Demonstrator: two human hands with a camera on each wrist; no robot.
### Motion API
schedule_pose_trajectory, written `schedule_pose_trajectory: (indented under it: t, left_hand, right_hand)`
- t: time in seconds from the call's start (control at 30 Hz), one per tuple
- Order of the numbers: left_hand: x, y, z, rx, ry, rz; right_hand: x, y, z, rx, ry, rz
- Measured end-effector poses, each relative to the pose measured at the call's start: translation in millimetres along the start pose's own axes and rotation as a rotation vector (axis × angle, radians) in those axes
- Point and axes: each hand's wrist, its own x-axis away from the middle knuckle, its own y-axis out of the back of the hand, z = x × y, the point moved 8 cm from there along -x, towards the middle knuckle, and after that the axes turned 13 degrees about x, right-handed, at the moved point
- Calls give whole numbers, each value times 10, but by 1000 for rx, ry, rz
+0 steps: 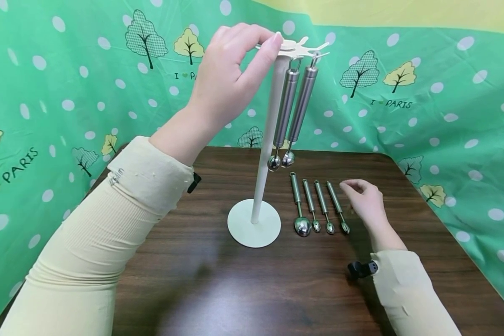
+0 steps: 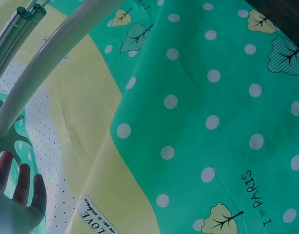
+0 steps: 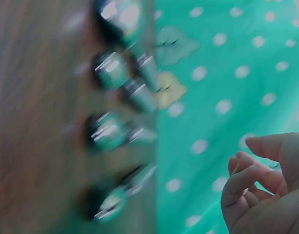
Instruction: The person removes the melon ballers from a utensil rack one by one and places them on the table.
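My left hand (image 1: pixel 231 77) pinches the hooked top of a white utensil stand (image 1: pixel 265 154) between thumb and fingers. In the left wrist view its fingers (image 2: pixel 39 192) reach up beside the hook ring (image 2: pixel 10 144). Two steel melon ballers, one (image 1: pixel 286 107) and another (image 1: pixel 304 100), hang side by side from the hooks. On the table right of the base lie a larger steel scoop (image 1: pixel 302 227) and a row of smaller scoops (image 1: pixel 330 227), handles pointing away. My right hand (image 1: pixel 367 205), loosely curled and holding nothing, hovers beside the rightmost small scoop (image 1: pixel 338 207).
The stand's round white base (image 1: pixel 254 235) sits on a dark wooden table (image 1: pixel 193 280). Behind and along both sides hangs a green dotted cloth (image 1: pixel 445 116) with printed trees. A small black device (image 1: pixel 361 269) is at my right cuff.
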Motion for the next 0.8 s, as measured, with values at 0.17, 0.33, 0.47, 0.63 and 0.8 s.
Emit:
schedule_pose_trajectory:
  t: [0.17, 0.33, 0.47, 0.63, 0.8]
  left_hand:
    - [-7, 11, 14, 22, -17, -7]
    - [-17, 17, 25, 34, -27, -4]
    - [-28, 21, 43, 37, 13, 13]
    - [-40, 22, 53, 38, 65, 33]
    - [-31, 37, 13, 26, 2, 17]
  right_hand:
    - [121, 173, 383, -172, 71, -87]
    - [306, 304, 791, -318, 153, -147]
    - [489, 363, 1097, -435, 241, -159]
    - [712, 407, 1417, -553, 341, -164]
    - [880, 436, 1693, -597, 448, -163]
